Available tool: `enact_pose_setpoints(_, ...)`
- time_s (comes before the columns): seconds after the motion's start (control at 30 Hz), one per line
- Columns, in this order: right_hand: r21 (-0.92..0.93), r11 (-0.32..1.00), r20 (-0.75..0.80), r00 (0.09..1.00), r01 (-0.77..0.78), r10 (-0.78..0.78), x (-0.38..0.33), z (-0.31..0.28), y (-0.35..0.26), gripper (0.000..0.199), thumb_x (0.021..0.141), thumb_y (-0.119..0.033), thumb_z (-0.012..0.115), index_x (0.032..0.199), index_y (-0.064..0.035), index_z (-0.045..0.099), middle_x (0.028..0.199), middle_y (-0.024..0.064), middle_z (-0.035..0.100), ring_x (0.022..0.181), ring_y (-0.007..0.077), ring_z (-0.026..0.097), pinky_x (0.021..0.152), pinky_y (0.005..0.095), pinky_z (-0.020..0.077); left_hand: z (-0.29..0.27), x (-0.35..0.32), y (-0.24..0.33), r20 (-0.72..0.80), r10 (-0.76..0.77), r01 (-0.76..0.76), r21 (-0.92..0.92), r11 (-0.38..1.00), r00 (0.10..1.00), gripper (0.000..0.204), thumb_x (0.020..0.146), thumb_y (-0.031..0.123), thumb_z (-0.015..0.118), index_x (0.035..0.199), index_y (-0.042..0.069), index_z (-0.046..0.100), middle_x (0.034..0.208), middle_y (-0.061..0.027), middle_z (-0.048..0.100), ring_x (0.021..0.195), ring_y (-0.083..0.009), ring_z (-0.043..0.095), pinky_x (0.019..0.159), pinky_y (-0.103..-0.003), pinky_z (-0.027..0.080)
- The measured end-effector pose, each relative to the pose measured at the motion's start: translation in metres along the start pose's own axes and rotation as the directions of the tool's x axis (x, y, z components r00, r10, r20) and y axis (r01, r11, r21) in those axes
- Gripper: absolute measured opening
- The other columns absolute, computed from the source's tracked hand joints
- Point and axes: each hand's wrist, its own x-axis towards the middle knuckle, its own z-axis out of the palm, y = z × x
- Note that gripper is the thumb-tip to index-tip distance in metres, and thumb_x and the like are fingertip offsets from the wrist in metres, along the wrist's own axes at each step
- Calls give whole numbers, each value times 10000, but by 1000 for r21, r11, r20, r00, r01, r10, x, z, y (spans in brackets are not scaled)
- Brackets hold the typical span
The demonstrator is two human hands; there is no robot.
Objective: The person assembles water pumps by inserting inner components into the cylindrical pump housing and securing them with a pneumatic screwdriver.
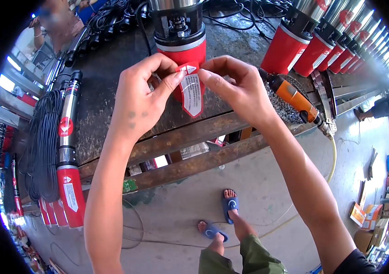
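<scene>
A red-edged label (192, 95) with a white printed panel hangs between my hands, against a pump (183, 55) with a red lower body and black-and-steel upper part. My left hand (145, 93) pinches the label's upper left corner between thumb and fingers. At its upper right edge, the thumb and forefinger of my right hand (239, 86) close on it. The label's pointed lower end hangs free, in front of the worktable (107, 123). Whether any of it touches the pump's red surface I cannot tell.
Several similar red pumps (285, 49) stand in a row at the right. An orange power tool (295, 97) with a yellow hose lies near the table's right edge. Steel pumps with red ends (70, 192) and coiled black cable (46, 141) are at the left. Another person (388, 98) is far right.
</scene>
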Motion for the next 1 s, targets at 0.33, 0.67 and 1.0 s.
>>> enact_pose_setpoints(0.33, -120, 967, -184, 952, 225, -244, 4, 23, 9, 161, 906, -131, 737, 939, 14, 673, 878, 49, 646, 762, 105, 610, 666, 262, 500, 4, 2, -9, -76, 123, -120, 42, 992, 989, 144, 930, 96, 702, 914, -36, 645, 739, -40, 647, 672, -79, 562, 639, -256, 471)
enact_pose_setpoints(0.67, -119, 969, -280, 929, 216, -242, 6, 31, 9, 156, 885, -114, 743, 910, 23, 672, 875, 83, 649, 757, 172, 637, 668, 299, 515, 7, 3, -7, -153, 82, -75, 51, 996, 985, 122, 907, 75, 722, 917, -38, 675, 768, -65, 694, 703, -93, 608, 686, -253, 500)
enact_pose_setpoints(1.0, -228, 927, -342, 867, 298, -363, 10, 34, 15, 148, 856, -118, 756, 885, 6, 681, 854, 104, 650, 743, 228, 658, 644, 326, 517, 11, 4, -6, -202, 95, -80, 83, 993, 975, 122, 896, 69, 734, 900, -42, 682, 772, -82, 707, 688, -101, 625, 681, -266, 511)
